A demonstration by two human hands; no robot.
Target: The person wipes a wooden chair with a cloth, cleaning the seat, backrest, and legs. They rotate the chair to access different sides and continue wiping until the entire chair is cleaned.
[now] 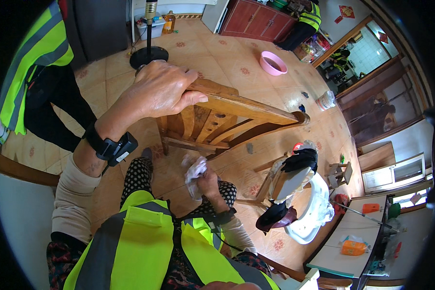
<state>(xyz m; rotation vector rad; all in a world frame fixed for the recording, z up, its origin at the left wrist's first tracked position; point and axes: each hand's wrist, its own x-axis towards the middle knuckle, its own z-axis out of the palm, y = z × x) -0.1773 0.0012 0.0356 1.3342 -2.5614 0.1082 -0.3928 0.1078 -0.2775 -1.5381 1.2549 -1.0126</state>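
A wooden chair (pixel 210 127) stands before me, its carved backrest tilted in view. My left hand (pixel 166 88) grips the top rail of the backrest, fingers over the far side and thumb on the near side. Lower down, my right hand (pixel 207 181) holds a crumpled, whitish-pink cloth (pixel 195 172) beside my right knee, apart from the chair's back. The cloth hides part of its fingers.
On the right, a second chair (pixel 264 185) carries dark cloths, near a white plastic tub (pixel 306 224). A pink basin (pixel 273 63) and a black-based stand (pixel 149 58) are on the tiled floor. One person (pixel 36 72) stands at left, another (pixel 304 25) by red cabinets (pixel 255 18).
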